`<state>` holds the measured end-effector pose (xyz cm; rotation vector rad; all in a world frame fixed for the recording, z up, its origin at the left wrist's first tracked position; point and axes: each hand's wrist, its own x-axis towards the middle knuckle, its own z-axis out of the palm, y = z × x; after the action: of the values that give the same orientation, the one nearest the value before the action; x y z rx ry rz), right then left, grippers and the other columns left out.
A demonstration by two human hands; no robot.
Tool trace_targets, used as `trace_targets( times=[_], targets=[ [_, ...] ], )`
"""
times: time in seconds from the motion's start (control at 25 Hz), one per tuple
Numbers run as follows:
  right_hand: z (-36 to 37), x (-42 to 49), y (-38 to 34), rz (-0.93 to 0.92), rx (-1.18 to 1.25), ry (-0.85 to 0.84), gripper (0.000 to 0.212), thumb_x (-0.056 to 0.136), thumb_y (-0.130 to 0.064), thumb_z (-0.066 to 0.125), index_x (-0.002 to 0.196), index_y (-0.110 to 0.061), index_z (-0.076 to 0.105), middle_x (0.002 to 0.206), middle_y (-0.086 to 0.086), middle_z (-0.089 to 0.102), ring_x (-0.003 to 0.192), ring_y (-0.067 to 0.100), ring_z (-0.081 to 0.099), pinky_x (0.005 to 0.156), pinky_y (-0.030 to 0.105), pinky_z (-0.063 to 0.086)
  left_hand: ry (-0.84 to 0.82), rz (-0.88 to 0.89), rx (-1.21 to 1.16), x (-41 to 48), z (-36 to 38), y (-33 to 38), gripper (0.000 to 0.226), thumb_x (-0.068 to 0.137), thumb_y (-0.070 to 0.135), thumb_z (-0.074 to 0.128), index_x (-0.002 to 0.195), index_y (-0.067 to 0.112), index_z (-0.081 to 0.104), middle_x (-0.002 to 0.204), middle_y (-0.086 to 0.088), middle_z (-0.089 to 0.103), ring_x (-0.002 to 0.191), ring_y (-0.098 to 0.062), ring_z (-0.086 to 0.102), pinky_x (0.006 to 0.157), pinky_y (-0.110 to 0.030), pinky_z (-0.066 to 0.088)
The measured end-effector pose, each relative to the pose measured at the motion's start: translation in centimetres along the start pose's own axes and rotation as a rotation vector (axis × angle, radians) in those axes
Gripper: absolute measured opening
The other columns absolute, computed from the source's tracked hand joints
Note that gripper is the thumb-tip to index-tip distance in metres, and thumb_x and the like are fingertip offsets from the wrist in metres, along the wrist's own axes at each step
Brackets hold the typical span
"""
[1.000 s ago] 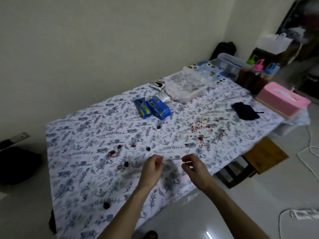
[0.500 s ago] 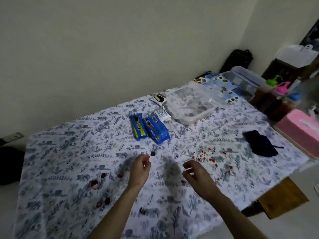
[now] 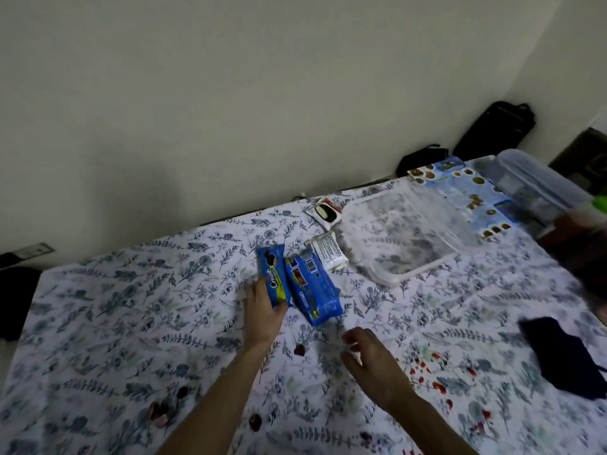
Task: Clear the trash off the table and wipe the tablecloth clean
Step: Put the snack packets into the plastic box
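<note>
A floral tablecloth (image 3: 131,323) covers the table. Two blue cookie wrappers lie side by side near the middle. My left hand (image 3: 262,310) grips the near end of the left blue wrapper (image 3: 271,270), fingers and thumb on either side. The second blue wrapper (image 3: 312,290) lies just right of it. My right hand (image 3: 371,359) hovers with fingers apart below that wrapper and holds nothing. A white wrapper (image 3: 328,256) and a small opened snack packet (image 3: 325,213) lie further back. Dark crumbs (image 3: 299,349) and red spots (image 3: 437,385) dot the cloth.
A clear plastic tray (image 3: 404,238) sits right of the wrappers. A dark cloth (image 3: 565,356) lies at the right edge. Behind are a blue printed sheet (image 3: 460,188), a lidded clear box (image 3: 532,182), blurred bottles (image 3: 578,231) and a black bag (image 3: 496,129) by the wall.
My view has moved closer to the table. My left hand has reached forward from the crumbs and closed on the left blue wrapper. My right hand has followed, still holding nothing.
</note>
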<state>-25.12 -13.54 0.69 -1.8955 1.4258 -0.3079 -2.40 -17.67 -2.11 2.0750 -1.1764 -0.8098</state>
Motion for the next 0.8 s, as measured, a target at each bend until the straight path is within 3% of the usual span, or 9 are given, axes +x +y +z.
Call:
trace_targets(
  times=[0.16, 0.28, 0.44, 0.52, 0.6, 0.68, 0.72, 0.8],
  targets=[
    [1.5, 2.3, -0.8, -0.056, -0.087, 0.004, 0.038, 0.093, -0.028, 0.052, 0.128, -0.016, 0.045, 0.127, 0.003, 0.048, 0.112, 0.016, 0.053, 0.086, 0.021, 0.044, -0.012, 0.050, 0.109, 1.8, 1.2, -0.2, 0.068, 0.084, 0.022, 0.068, 0.142, 0.019, 0.034, 0.144, -0.016, 0.034, 0.128, -0.035, 0.042, 0.104, -0.052, 0.043],
    [1.6, 4.9, -2.0, -0.128, -0.179, 0.041, 0.044, 0.092, -0.030, 0.054, 0.131, -0.012, 0.043, 0.135, 0.006, 0.042, 0.114, 0.017, 0.051, 0.089, 0.016, 0.040, 0.026, 0.087, 0.096, 1.1, 2.0, -0.5, 0.058, 0.088, 0.013, 0.062, 0.140, 0.020, 0.038, 0.143, -0.013, 0.035, 0.127, -0.033, 0.044, 0.101, -0.046, 0.047],
    [1.5, 10.1, -3.5, -0.084, -0.367, 0.174, 0.067, 0.084, -0.045, 0.058, 0.137, -0.011, 0.034, 0.141, 0.013, 0.036, 0.128, 0.029, 0.040, 0.106, 0.038, 0.037, 0.080, 0.047, 0.127, -1.4, 2.1, -1.5, 0.055, 0.087, 0.006, 0.060, 0.137, 0.020, 0.042, 0.141, -0.010, 0.039, 0.126, -0.028, 0.043, 0.101, -0.038, 0.044],
    [2.1, 12.3, -3.6, -0.064, -0.445, 0.127, 0.079, 0.080, -0.048, 0.061, 0.141, -0.010, 0.028, 0.146, 0.017, 0.031, 0.135, 0.034, 0.032, 0.111, 0.044, 0.030, 0.083, 0.014, 0.114, -2.6, 2.0, -1.7, 0.054, 0.088, 0.006, 0.059, 0.137, 0.020, 0.042, 0.141, -0.009, 0.040, 0.122, -0.023, 0.044, 0.100, -0.031, 0.042],
    [2.8, 13.6, -2.8, -0.063, -0.527, 0.068, 0.083, 0.079, -0.043, 0.068, 0.141, -0.008, 0.025, 0.144, 0.021, 0.034, 0.132, 0.036, 0.036, 0.109, 0.044, 0.035, 0.069, -0.026, 0.042, -3.0, 1.4, -1.9, 0.050, 0.089, 0.006, 0.057, 0.136, 0.020, 0.045, 0.139, -0.006, 0.041, 0.115, -0.012, 0.043, 0.094, -0.020, 0.039],
    [2.7, 13.6, -1.9, -0.122, -0.614, 0.072, 0.082, 0.068, -0.036, 0.080, 0.131, -0.007, 0.035, 0.126, 0.021, 0.053, 0.113, 0.035, 0.054, 0.093, 0.043, 0.050, 0.082, -0.055, -0.063, -3.2, 0.6, -2.0, 0.045, 0.091, 0.004, 0.055, 0.132, 0.023, 0.049, 0.138, -0.004, 0.044, 0.116, -0.009, 0.044, 0.091, -0.013, 0.040],
    [2.3, 13.1, -1.8, -0.135, -0.578, 0.068, 0.080, 0.067, -0.036, 0.080, 0.129, -0.008, 0.038, 0.121, 0.018, 0.056, 0.108, 0.033, 0.057, 0.090, 0.042, 0.051, 0.108, -0.072, -0.153, -3.4, 0.1, -2.1, 0.044, 0.092, 0.004, 0.054, 0.130, 0.026, 0.051, 0.138, -0.003, 0.046, 0.118, -0.010, 0.048, 0.091, -0.011, 0.043],
    [1.3, 11.8, -1.8, -0.153, -0.418, 0.007, 0.071, 0.077, -0.040, 0.067, 0.135, -0.012, 0.038, 0.128, 0.012, 0.051, 0.116, 0.029, 0.050, 0.097, 0.040, 0.043, 0.156, -0.111, -0.352, -4.2, -0.5, -1.3, 0.041, 0.093, 0.004, 0.053, 0.127, 0.028, 0.053, 0.133, -0.001, 0.054, 0.112, -0.008, 0.060, 0.083, -0.013, 0.053]
  ],
)
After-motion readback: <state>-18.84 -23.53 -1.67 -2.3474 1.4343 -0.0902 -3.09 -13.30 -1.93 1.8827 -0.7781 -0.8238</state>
